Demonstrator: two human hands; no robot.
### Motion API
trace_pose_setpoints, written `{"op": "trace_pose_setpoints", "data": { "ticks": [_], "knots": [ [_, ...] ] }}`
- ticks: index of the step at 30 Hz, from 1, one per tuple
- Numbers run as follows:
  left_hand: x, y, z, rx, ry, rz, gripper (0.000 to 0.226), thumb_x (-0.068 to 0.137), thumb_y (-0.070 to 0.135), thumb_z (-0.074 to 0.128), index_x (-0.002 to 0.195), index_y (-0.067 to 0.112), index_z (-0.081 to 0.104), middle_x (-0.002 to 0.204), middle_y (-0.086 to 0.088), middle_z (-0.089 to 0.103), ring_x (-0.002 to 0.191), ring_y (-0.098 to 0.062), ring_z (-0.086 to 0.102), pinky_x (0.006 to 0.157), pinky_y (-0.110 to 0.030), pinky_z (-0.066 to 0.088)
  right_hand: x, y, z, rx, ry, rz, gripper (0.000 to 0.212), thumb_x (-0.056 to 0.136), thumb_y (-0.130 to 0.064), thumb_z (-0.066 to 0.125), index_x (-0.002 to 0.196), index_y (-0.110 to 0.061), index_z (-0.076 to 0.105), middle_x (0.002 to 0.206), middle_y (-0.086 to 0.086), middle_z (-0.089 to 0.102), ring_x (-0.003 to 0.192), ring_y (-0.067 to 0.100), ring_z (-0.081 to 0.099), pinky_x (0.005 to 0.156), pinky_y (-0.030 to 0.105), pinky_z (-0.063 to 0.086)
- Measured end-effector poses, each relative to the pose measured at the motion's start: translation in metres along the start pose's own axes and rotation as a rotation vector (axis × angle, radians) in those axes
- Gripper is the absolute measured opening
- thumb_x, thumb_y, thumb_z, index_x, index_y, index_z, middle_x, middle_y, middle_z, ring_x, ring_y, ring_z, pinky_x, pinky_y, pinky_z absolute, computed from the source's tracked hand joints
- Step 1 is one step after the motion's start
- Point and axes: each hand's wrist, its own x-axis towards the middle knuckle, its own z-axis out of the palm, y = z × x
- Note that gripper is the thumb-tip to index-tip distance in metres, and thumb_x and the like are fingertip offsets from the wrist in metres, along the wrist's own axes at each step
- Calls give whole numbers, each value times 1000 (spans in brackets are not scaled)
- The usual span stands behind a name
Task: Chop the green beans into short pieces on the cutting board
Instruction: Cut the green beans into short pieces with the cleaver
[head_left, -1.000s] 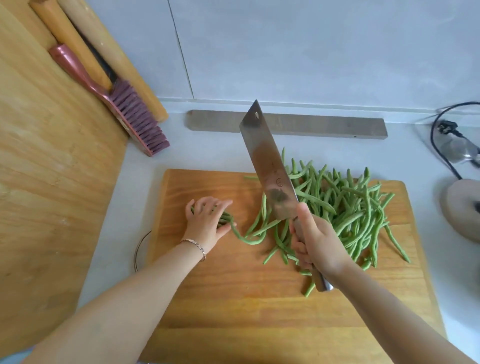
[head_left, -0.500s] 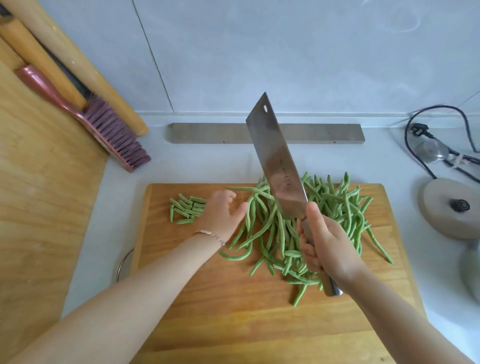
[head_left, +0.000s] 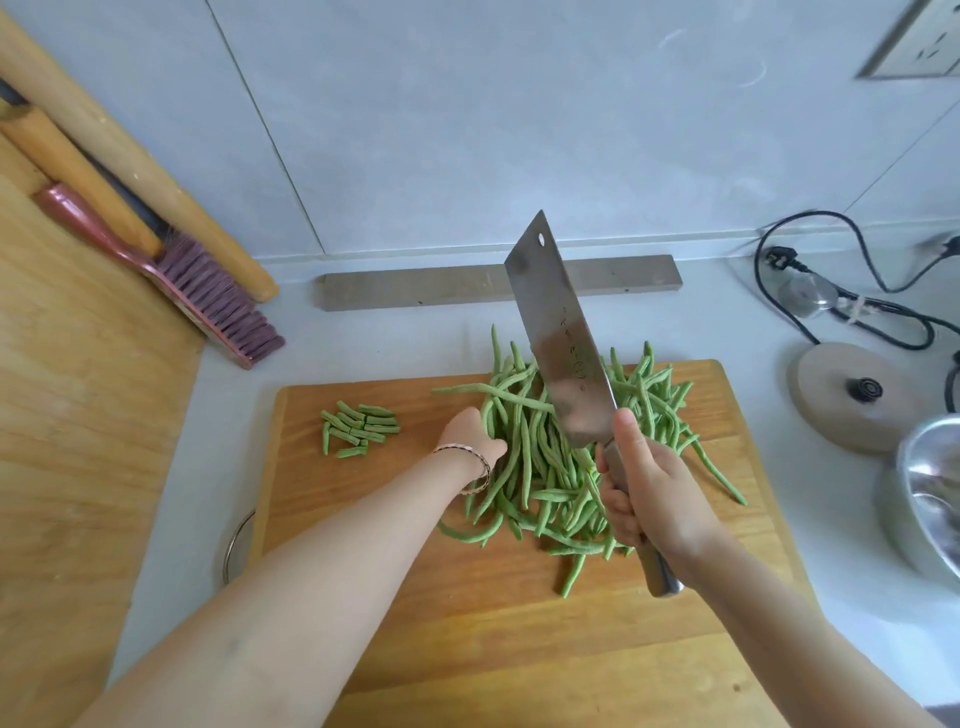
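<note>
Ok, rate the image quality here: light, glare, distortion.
Head view: soft, even light, only faint shadows on the cutting board; head view: bright glare on the steel bowl at the right edge and a dull sheen on the cleaver; head view: wide-angle bending curves the wall seams.

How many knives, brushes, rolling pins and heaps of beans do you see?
Knives: 1, the cleaver.
Brushes: 1, the brush.
Rolling pins: 2, long pin, short pin.
Bean heaps: 2, whole beans, cut pieces.
Total: 6.

Home kitchen, tiled wall (head_left: 467, 130), countertop (head_left: 727, 322), cutting board (head_left: 467, 623), cleaver (head_left: 561, 343)
</note>
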Motion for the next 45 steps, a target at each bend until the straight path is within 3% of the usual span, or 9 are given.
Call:
{"op": "trace_pose_setpoints", "data": {
  "ticks": [4,8,12,16,27,32,36,41,45],
  "knots": [
    [-17,14,8,-326,-56,-73,51,83,6,52,131,7,34,92,-5,51,79,-19,53,68,-28,43,-4,0,-2,-12,-19,-8,52,85,-62,33,77,-11,40,53,4,24,42,13,21,42,23,20],
    [-25,26,-1,-754,-87,-319,74,87,27,59,144,6,18,138,-15,39,120,-30,44,93,-37,37,-7,2,-4,-19,-35,-29,50,90,-58,32,77,-10,41,52,5,24,41,14,21,41,23,20],
    [-30,23,1,-516,-25,-242,47,84,37,64,111,1,50,93,-6,55,77,-19,51,72,-30,42,-8,4,-7,-29,-28,-39,51,87,-60,33,77,-11,41,52,4,24,42,14,20,41,24,19],
    [-33,17,-3,-368,39,-120,41,88,25,57,60,15,29,60,-1,33,50,-13,33,49,-25,31,-9,5,-14,-65,20,-36,55,80,-64,35,77,-9,40,51,2,26,41,14,22,41,24,21],
    [-64,-20,-14,-447,3,74,27,89,28,59,66,14,58,66,-2,65,62,-16,63,75,-34,53,-12,7,-18,-80,46,-32,57,75,-67,36,81,-10,40,50,0,27,41,12,23,40,24,22],
    [-84,-12,-16,355,390,438,39,96,37,42,123,10,49,66,3,54,47,-11,44,40,-21,31,-13,8,-17,-109,78,-56,54,81,-65,36,80,-11,41,51,0,27,42,13,23,42,25,21],
    [-92,0,-9,689,459,662,41,78,11,67,115,3,48,76,-8,56,63,-24,56,49,-27,39,-10,7,-20,-159,142,-68,49,90,-58,35,76,-11,39,44,-7,29,41,13,24,41,24,24],
    [-93,-8,0,581,283,743,38,86,2,56,122,3,42,82,-6,54,67,-21,55,53,-27,43,-13,7,-26,-159,161,-38,49,91,-57,35,71,-12,37,47,-4,29,41,12,24,41,25,24],
    [-82,-20,-9,112,333,387,17,96,30,46,97,13,42,63,7,41,45,-7,37,38,-14,28,-15,10,-26,-151,132,-16,49,91,-57,35,71,-12,37,48,-3,27,42,13,23,43,26,23]
  ]
}}
